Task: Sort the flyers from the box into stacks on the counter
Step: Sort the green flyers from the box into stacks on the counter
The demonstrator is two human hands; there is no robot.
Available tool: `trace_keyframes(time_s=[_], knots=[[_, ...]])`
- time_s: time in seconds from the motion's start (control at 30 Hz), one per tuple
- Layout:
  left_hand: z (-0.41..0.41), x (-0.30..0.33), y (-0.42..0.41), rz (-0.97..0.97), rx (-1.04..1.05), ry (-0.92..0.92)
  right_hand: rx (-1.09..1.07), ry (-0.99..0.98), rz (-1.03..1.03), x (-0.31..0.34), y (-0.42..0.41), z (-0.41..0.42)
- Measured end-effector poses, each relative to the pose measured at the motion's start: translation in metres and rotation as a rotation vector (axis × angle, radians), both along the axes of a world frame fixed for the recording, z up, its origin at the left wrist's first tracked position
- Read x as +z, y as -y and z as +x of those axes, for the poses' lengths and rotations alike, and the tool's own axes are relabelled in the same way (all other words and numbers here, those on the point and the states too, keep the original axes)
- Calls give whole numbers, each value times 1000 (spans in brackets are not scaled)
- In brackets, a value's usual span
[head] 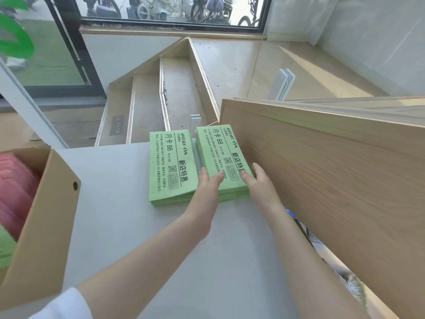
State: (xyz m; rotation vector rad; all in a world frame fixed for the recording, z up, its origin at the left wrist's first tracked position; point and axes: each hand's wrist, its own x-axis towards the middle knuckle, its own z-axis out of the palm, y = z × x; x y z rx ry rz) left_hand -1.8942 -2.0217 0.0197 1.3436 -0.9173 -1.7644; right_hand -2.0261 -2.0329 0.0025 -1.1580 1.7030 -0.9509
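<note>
While both of our hands rest on the right green flyer stack [220, 155], we note that the left hand [208, 183] lies flat along the stack's left near edge with its fingers [217, 179] straight and held together, and the right hand [254, 180] lies flat on the stack's right near corner with its fingers [247, 177] straight and the thumb spread apart toward the wooden panel [333, 171]. Just left of the left fingers, a second green flyer stack [171, 166] lies on the grey tabletop [119, 203], close beside the first. Well to the left of both hands stands the cardboard box [46, 226], open, holding pink flyers [16, 192] and some green ones. Beyond the fingers, steps [174, 88] lead toward a window [172, 8].
</note>
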Motion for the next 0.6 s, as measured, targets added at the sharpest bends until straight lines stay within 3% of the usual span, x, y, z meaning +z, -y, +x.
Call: trace_keyframes(time_s=[0.17, 0.4, 0.6], knots=[[42, 19, -31, -141, 21, -144, 17, -300, -324, 10, -41, 28], [141, 44, -75, -362, 164, 28, 425, -134, -396, 48, -57, 124], [261, 70, -117, -580, 271, 201, 621, -117, -522, 67, -69, 238]])
